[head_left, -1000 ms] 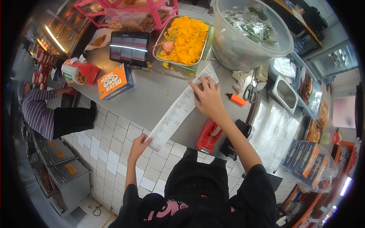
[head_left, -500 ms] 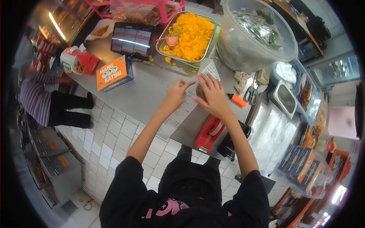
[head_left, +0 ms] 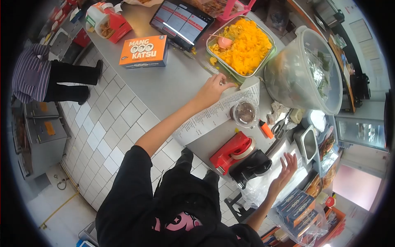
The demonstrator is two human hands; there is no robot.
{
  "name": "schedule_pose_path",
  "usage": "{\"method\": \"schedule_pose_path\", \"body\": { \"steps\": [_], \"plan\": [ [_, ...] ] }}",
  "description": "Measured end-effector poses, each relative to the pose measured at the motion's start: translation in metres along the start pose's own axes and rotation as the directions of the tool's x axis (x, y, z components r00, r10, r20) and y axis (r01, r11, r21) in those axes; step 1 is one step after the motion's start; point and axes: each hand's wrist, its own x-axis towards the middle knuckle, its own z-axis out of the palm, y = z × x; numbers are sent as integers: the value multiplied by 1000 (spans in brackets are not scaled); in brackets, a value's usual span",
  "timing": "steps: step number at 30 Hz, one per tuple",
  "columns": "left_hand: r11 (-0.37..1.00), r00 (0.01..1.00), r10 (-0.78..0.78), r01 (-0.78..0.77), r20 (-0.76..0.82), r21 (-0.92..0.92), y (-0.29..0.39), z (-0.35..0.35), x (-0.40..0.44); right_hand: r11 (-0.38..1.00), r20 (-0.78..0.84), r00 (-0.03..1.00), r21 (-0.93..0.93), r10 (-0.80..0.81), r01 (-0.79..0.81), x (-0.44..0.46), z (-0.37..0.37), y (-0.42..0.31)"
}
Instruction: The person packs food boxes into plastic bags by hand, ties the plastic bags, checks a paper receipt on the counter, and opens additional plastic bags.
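My left hand is at the upper left edge of a long printed receipt, with its fingers curled and the thumb pointing right. What lies in those fingers, if anything, I cannot make out. Beside the receipt's right edge stands a small clear lidded cup with dark contents, untouched by either hand. My right hand is raised over the clear plastic bags at the right, empty, its fingers spread. Between the cup and my body sit a red tape dispenser and a black dispenser.
A tray of yellow shredded food and a large clear tub stand at the back. Left of them are a tablet and an orange box. An orange highlighter lies near scissors. Another person stands far left.
My right hand has let go of the cup and moved right and toward my body, uncovering the cup. My left hand stays by the receipt. The view has turned and shifted.
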Motion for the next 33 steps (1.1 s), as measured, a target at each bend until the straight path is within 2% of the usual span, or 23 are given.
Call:
{"method": "schedule_pose_path", "body": {
  "steps": [2,6,11,13,17,20,22,26,28,33],
  "plan": [
    [998,999,-47,46,-25,-35,0,-9,-11,1000,-23,999,13,25,-25,-6,-9,2],
    [1000,1000,0,0,1,4,6,-24,-39,998,-7,998,20,62,-62,-7,-9,6],
    [998,999,-32,31,21,58,7,-22,-62,993,58,998,-119,20,-13,-6,3,1],
    [981,996,45,-60,81,186,7,-23,-67,990,61,998,-142,14,-6,-7,5,-1],
    [971,991,101,-119,91,210,9,-29,-71,989,71,997,-150,4,7,-12,-1,-2],
    [949,997,67,-79,49,306,16,-44,-69,986,59,998,-164,-1,11,-16,-10,-2],
    [967,989,-130,141,-65,214,21,-63,-68,986,37,999,-169,1,5,-19,-18,-2],
    [960,982,-179,187,-53,209,30,-79,-88,984,-12,1000,-175,13,-15,-24,-26,3],
    [982,995,-94,87,37,169,31,-71,-104,986,-18,1000,-167,19,-22,-26,-26,2],
    [975,977,-34,-14,209,220,24,-59,-115,987,-12,999,-159,30,-31,-29,-24,0]
  ]
}}
